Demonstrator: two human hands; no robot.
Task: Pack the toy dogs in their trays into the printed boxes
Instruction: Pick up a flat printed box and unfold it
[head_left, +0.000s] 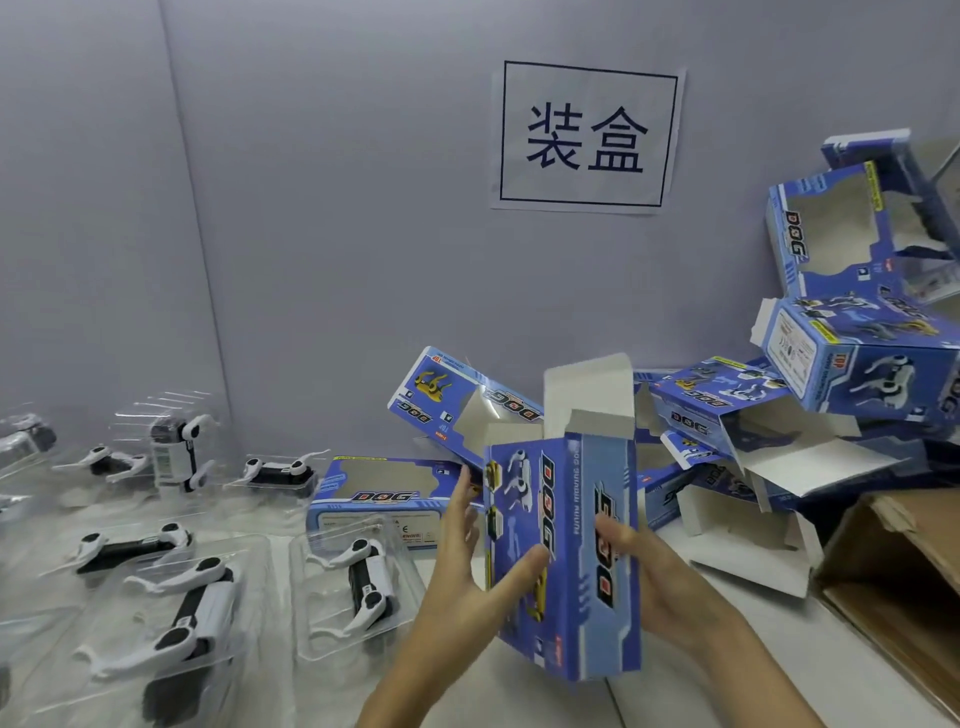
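Now, head view: both hands hold one printed box (563, 556) upright above the worktop's near edge, top flaps open. Left hand (470, 561) presses flat fingers to its side, thumb across the front; right hand (657, 587) curls round the other side. Thin card, likely light and easily crushed, so grip the folded edges. Nearest toy dog in its tray (358, 587) waits left.

head view | worn high | faces forward-down | close over table (727, 649)
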